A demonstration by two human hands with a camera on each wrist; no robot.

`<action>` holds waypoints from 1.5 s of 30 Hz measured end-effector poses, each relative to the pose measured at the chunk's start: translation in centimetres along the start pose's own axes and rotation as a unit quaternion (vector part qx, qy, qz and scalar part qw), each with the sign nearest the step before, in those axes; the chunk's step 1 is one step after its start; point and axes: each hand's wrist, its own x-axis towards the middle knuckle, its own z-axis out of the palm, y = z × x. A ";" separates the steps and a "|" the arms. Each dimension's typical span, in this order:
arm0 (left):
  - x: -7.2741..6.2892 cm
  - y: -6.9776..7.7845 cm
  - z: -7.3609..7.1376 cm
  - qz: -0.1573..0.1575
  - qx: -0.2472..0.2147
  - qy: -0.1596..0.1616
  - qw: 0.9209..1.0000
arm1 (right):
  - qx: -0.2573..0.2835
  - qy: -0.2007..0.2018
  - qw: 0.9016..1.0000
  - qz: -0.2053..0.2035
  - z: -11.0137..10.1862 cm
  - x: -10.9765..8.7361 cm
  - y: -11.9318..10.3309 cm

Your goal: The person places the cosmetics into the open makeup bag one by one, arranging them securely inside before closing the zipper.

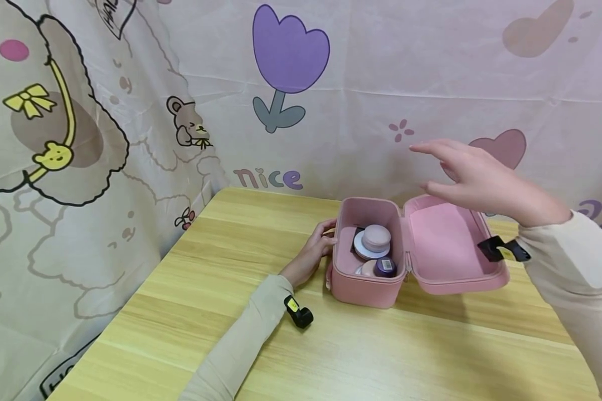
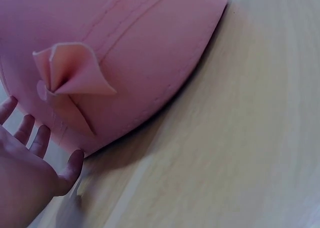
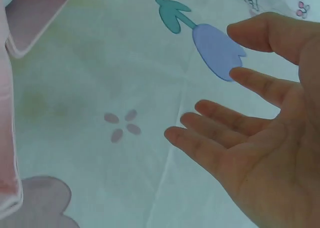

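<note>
A pink cosmetic case stands on the table with its lid swung out to the right. My left hand rests against the case's left side; in the left wrist view, its fingers are spread beside a pink bow. Above the lid, my right hand is raised in the air, fingers extended and holding nothing. Inside the case lie a round pale pink container over a white disc, a small dark purple jar and a partly hidden peach-coloured item.
The wood-grain table reaches back to a printed cloth hanging behind it. More of this cloth hangs along the left edge. A zipper pull hangs at the hinge side of the case.
</note>
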 end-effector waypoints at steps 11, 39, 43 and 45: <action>-0.1 -0.2 -0.1 -0.004 -0.005 -0.012 1.000 | 0.011 0.067 0.998 -0.002 0.6 -4.5 1.4; -0.5 -0.1 -0.6 -0.011 -0.004 0.005 1.000 | 0.017 0.282 0.959 -0.007 4.1 -11.6 0.9; -0.8 0.1 -0.8 -0.005 -0.010 0.021 1.000 | 0.030 0.282 0.959 -0.020 5.0 -10.8 1.0; -0.9 0.1 -0.9 -0.003 -0.015 0.025 1.000 | 0.027 0.281 0.959 -0.026 5.3 -10.5 1.1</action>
